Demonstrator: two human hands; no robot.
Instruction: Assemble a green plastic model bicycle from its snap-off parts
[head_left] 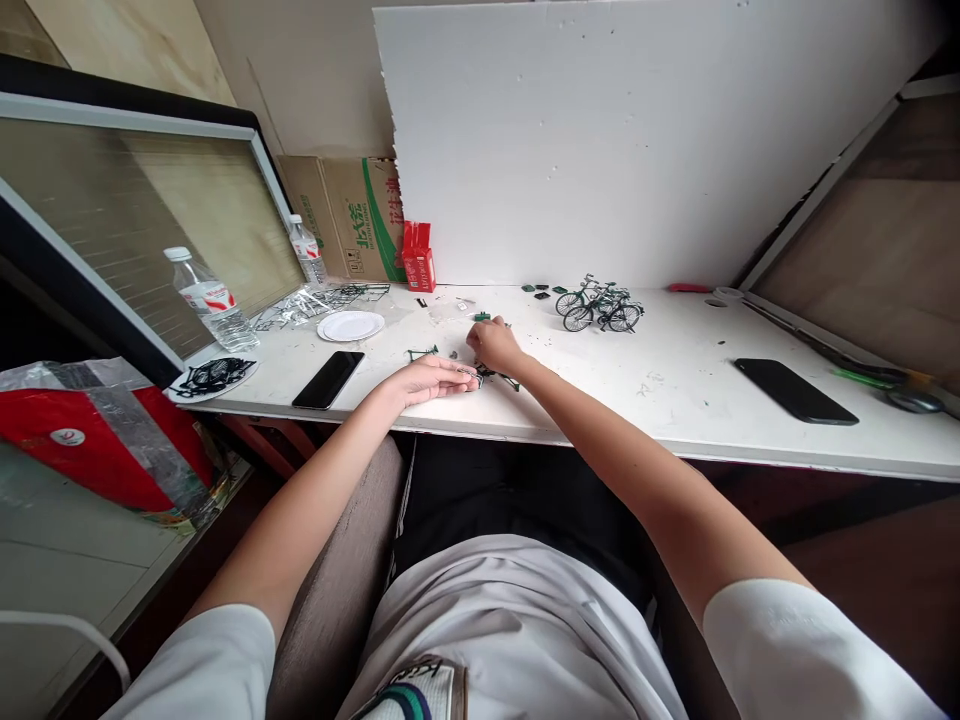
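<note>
The left hand (435,380) pinches a dark toy part (489,372) near the front edge of the table (675,360); the right hand (495,343) bends just beyond, its grip indeterminable. A slack pinch could drop the part overboard; hard pressing could snap its thin bars.

Glossy plastic and glass-like faces around a smooth white tabletop (637,395)
Near the frame's centre, the thin dark part (486,371) looks like plastic, as do the model bicycles (600,308) right of centre. At left, the water bottle (214,308) is clear, shiny plastic; the red bag (97,430) shows a crinkled, glossy film. The phone (328,380) left of centre has a smooth, reflective face. Upper left, the carton (343,215) is matt brown cardboard. At the bottom, the shirt (517,620) is soft, matt, creased cloth.
</note>
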